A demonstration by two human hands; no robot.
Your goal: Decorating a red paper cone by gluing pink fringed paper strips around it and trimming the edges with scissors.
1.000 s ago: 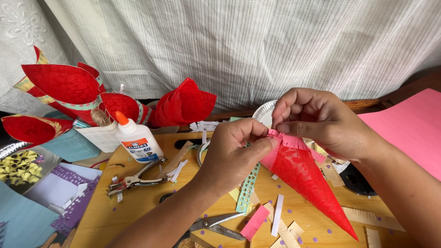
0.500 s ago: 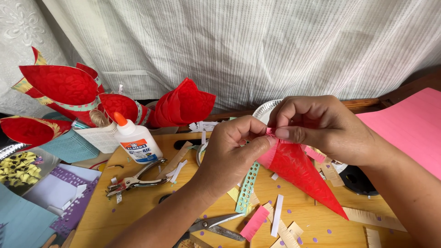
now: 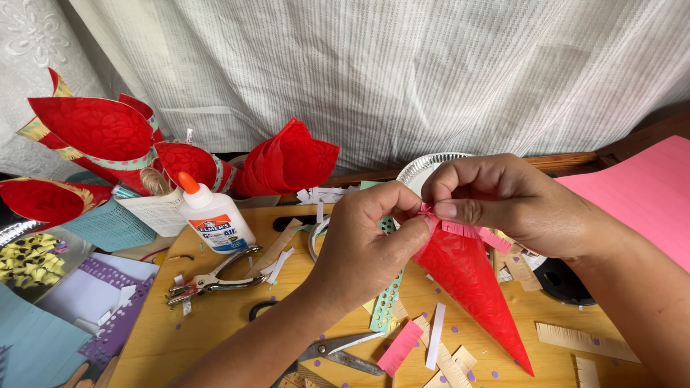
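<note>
Head view — glossy red paper cone (image 3: 467, 287), tip down, pink fringe (image 3: 467, 231) at its rim — both hands' fingers (image 3: 402, 208) pinching it.

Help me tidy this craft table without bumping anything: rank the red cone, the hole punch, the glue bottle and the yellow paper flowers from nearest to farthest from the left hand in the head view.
From the left hand:
1. Red cone, pinched at its rim.
2. Hole punch, to its left on the table.
3. Glue bottle, behind the punch.
4. Yellow paper flowers, at the far left edge.
</note>
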